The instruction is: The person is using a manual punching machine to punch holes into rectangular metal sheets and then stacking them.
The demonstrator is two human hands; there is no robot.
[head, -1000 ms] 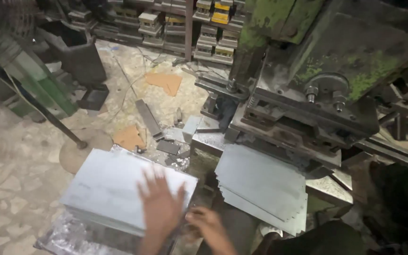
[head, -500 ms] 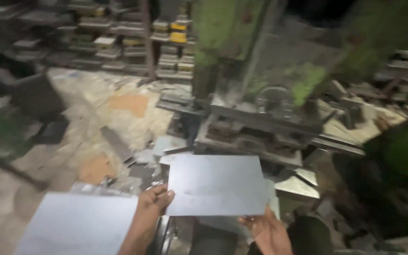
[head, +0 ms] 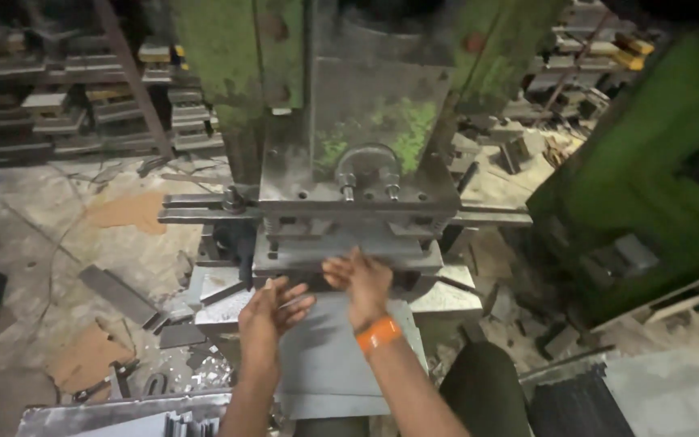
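Observation:
A grey metal sheet (head: 329,364) lies flat on the bed of a green press machine (head: 357,170), its far edge under the die block. My left hand (head: 273,311) rests on the sheet's left far part with fingers spread. My right hand (head: 362,279), with an orange band on the wrist, presses the sheet's far edge at the mouth of the die. Neither hand is closed around anything.
A stack of metal sheets (head: 123,417) sits at the lower left. Scrap strips and cardboard pieces (head: 123,214) litter the floor on the left. Shelves of metal parts (head: 58,105) stand behind. A green machine body (head: 657,186) and another grey plate (head: 665,388) are on the right.
The sheet was lifted off the left stack, carried right in both hands, and now lies on the press bed. The view has swung to face the press.

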